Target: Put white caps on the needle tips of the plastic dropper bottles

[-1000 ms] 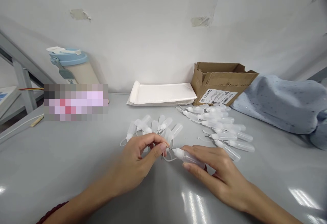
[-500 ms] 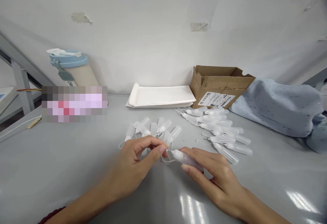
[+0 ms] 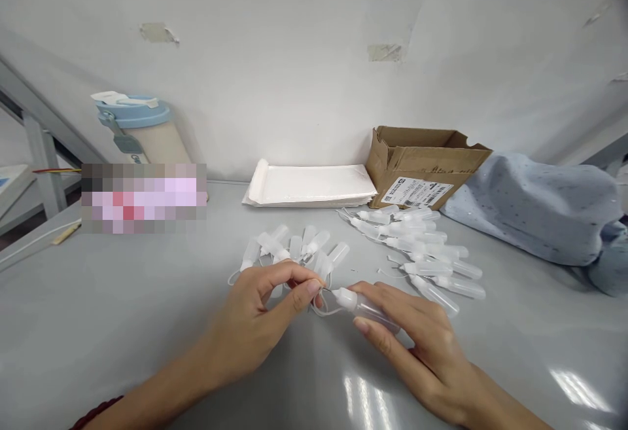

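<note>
A small translucent needle-tip bottle (image 3: 373,311) with a white collar lies in my right hand (image 3: 417,335), thumb on the near side and fingers along the far side. Its thin metal needle (image 3: 328,288) points left toward the fingertips of my left hand (image 3: 279,309). Thumb and forefinger there are pinched at the needle's end, on the bottle's tethered cap, which they mostly hide. From the collar a thin white strap (image 3: 326,312) loops back to this pinch. Just beyond my left hand lies a loose group of similar bottles (image 3: 338,254), partly covered by it.
More needle-tip bottles (image 3: 426,266) lie in a pile at right. Behind them stand an open cardboard box (image 3: 426,165) and a stack of white padded envelopes (image 3: 314,184). Light blue speckled cloth (image 3: 540,211) lies far right; a blue-lidded tumbler (image 3: 147,129) stands back left.
My right hand and the bottle have shifted slightly to the right, away from my left fingertips. The left hand keeps its pinch in nearly the same place.
</note>
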Action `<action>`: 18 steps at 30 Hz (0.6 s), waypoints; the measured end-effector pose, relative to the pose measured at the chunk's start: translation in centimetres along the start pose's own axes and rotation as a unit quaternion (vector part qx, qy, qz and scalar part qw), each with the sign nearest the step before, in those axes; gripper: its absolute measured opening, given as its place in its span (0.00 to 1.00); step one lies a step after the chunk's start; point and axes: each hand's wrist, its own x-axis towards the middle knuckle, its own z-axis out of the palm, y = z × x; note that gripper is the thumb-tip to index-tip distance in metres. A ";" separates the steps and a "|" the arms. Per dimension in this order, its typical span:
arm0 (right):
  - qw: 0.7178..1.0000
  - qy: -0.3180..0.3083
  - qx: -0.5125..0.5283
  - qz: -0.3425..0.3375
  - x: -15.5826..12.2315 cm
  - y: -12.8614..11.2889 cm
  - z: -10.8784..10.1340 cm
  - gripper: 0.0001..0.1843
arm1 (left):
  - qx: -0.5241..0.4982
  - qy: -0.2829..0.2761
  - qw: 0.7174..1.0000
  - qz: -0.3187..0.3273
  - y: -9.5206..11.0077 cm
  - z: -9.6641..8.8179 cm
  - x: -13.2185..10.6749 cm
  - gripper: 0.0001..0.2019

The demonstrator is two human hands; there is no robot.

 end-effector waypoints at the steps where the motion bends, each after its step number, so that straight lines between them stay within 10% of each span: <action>1: 1.000 0.000 -0.002 0.002 0.0 0.0 0.0 0.12 | -0.002 0.003 1.000 0.008 0.0 0.0 0.0 0.13; 18: 0.999 -0.042 0.011 0.005 0.2 -0.2 -0.5 0.12 | -0.008 -0.021 1.000 0.020 0.0 0.0 0.1 0.12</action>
